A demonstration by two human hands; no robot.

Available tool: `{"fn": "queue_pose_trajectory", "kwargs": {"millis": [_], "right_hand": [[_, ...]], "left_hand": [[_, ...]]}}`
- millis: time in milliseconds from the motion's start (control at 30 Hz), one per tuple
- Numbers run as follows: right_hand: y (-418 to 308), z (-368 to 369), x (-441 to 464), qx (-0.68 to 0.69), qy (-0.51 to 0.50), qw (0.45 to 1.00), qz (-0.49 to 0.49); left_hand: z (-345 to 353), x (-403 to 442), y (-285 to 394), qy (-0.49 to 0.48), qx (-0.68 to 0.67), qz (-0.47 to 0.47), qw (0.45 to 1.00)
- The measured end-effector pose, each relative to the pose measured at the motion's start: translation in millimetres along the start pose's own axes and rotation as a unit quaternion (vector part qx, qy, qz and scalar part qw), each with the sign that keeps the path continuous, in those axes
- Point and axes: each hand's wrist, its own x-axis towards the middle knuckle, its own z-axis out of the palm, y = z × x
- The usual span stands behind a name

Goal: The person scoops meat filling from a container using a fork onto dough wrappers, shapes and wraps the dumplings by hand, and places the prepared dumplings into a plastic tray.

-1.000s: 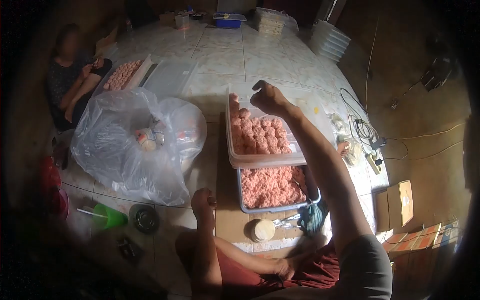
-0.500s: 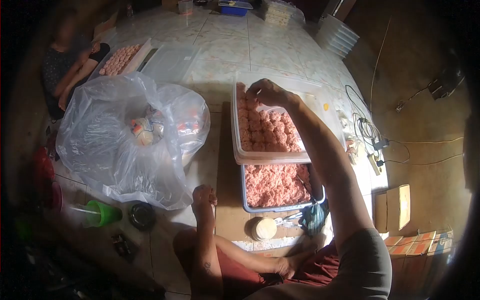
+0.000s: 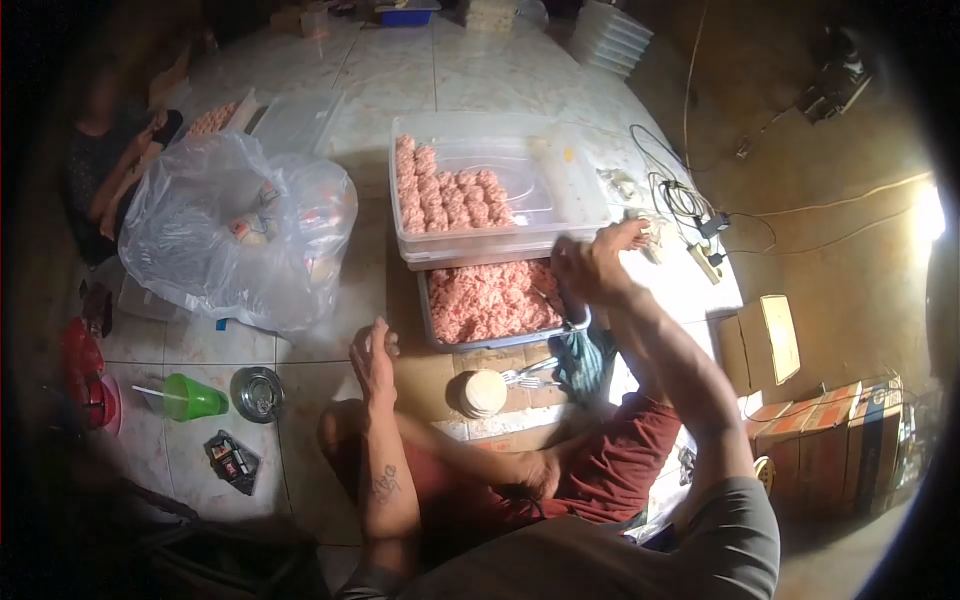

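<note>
My right hand (image 3: pixel 606 264) hovers near the front right corner of a clear plastic tray (image 3: pixel 580 205), thumb side and fingers spread apart, partly blurred, nothing visible in it. Rows of pink minced-meat balls (image 3: pixel 455 200) fill the tray's left and front part. In front of it, partly under its edge, a blue-rimmed tub (image 3: pixel 470 345) holds loose pink minced meat (image 3: pixel 490 300). My left hand (image 3: pixel 374 358) is held above my left leg, left of the tub. Its thumb points up, fingers loosely opened, and I see nothing in it.
A big clear plastic bag (image 3: pixel 200 230) with packets stands at left, near a seated person (image 3: pixel 105 170). Around me are a round wooden block (image 3: pixel 484 393), forks (image 3: pixel 530 379), a green cup (image 3: pixel 193 397), a glass ashtray (image 3: pixel 258 394), cables (image 3: pixel 685 195) and cardboard boxes (image 3: pixel 830 440).
My right hand has come back from over the meatballs to the tray's front right corner. My left hand has loosened from a curled shape. The whole view has shifted.
</note>
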Motion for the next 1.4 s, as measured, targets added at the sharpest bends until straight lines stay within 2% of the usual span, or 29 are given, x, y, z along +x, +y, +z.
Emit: {"fn": "queue_pose_trajectory", "kwargs": {"millis": [67,133,200,233,300,333,367,400,433,467,500,533,567,600,633,667,700,733,767,800,833,900,967,1000,1100,1200,1267,1367,1400], "right_hand": [[52.6,56.3,-32.9,-0.035,0.061,0.988,0.136],[109.4,109.0,-23.2,-0.073,0.164,0.925,0.336],[173.8,148.6,27.8,-0.061,0.309,0.757,0.573],[208.7,166.2,57.0,-0.029,0.404,0.652,0.640],[291.8,214.0,95.5,0.018,0.586,0.492,0.644],[268.9,195.0,89.8,0.016,0.585,0.493,0.643],[258.5,184.2,80.7,-0.075,0.396,0.562,0.722],[227.3,154.3,70.1,-0.121,0.285,0.587,0.748],[209.2,135.6,60.1,-0.171,0.174,0.608,0.756],[196.3,120.9,56.5,-0.100,0.194,0.626,0.749],[191.0,116.7,59.8,-0.023,0.214,0.639,0.739],[198.5,123.3,62.8,-0.019,0.207,0.644,0.736],[222.3,137.1,64.1,0.068,0.363,0.608,0.703],[252.8,157.4,66.7,0.152,0.507,0.547,0.648],[246.8,169.2,64.5,0.152,0.503,0.551,0.649],[236.8,179.9,53.0,-0.162,0.405,0.668,0.603],[178.2,147.3,21.1,-0.145,0.246,0.831,0.478],[105.8,102.6,-6.2,-0.094,0.098,0.937,0.321],[49.2,65.2,-20.5,-0.052,-0.016,0.975,0.214],[18.6,48.7,-31.2,-0.016,-0.094,0.984,0.152],[-4.2,38.4,-35.9,-0.003,-0.153,0.983,0.105],[-33.7,28.1,-37.8,-0.026,-0.175,0.983,0.055],[-48.7,32.0,-44.7,-0.078,-0.080,0.994,0.006],[-53.7,35.3,-43.0,-0.127,0.020,0.991,-0.043],[-52.1,74.6,-33.2,-0.146,0.098,0.984,-0.039],[-102.1,71.9,-29.7,-0.083,-0.091,0.990,-0.072],[-96.5,62.4,-31.5,-0.056,-0.075,0.987,-0.134],[-89.4,51.3,-22.6,0.029,-0.138,0.981,-0.133],[-86.6,55.7,-19.7,-0.036,-0.095,0.993,-0.065]], "left_hand": [[8.2,-22.6,0.4,-0.016,0.032,0.037,0.999],[21.1,-58.7,-5.7,-0.035,0.179,0.311,0.933],[25.1,-85.9,-25.8,-0.228,0.232,0.239,0.915],[30.6,-93.7,-37.4,-0.264,0.296,0.308,0.865],[42.9,-116.6,-49.4,-0.275,0.429,0.421,0.750],[42.7,-109.7,-77.2,-0.275,0.428,0.419,0.752],[41.6,-92.4,-126.4,-0.240,0.488,0.436,0.717],[36.7,-87.9,-157.6,-0.203,0.545,0.448,0.679],[37.0,-92.5,-144.7,-0.177,0.523,0.519,0.652],[31.1,-81.5,-178.6,-0.173,0.528,0.507,0.659],[28.7,-48.0,-232.0,-0.288,0.292,0.365,0.836],[32.0,-69.2,-177.4,-0.286,0.411,0.394,0.771],[37.5,-94.5,-111.1,-0.281,0.515,0.426,0.689],[36.8,-91.9,-118.6,-0.277,0.519,0.423,0.690],[35.4,-87.1,-135.1,-0.220,0.485,0.456,0.713],[35.6,-87.2,-142.8,-0.162,0.448,0.484,0.734],[37.6,-91.4,-123.5,-0.194,0.455,0.488,0.719],[39.4,-88.1,-123.4,-0.194,0.454,0.483,0.723],[40.5,-84.2,-124.0,-0.248,0.418,0.418,0.767],[41.4,-79.5,-124.2,-0.301,0.378,0.351,0.802],[42.5,-77.2,-116.6,-0.301,0.376,0.348,0.804],[42.0,-78.6,-92.7,-0.334,0.419,0.368,0.760],[42.9,-82.3,-84.2,-0.339,0.428,0.340,0.766],[43.2,-80.6,-82.6,-0.344,0.440,0.316,0.767],[40.3,-66.9,-89.2,-0.432,0.442,0.305,0.724],[39.2,-64.6,-75.2,-0.465,0.415,0.214,0.752],[41.6,-60.0,-65.4,-0.480,0.426,0.179,0.746],[43.7,-58.1,-60.0,-0.499,0.416,0.134,0.748],[43.1,-58.0,-60.0,-0.504,0.397,0.120,0.758]]}}
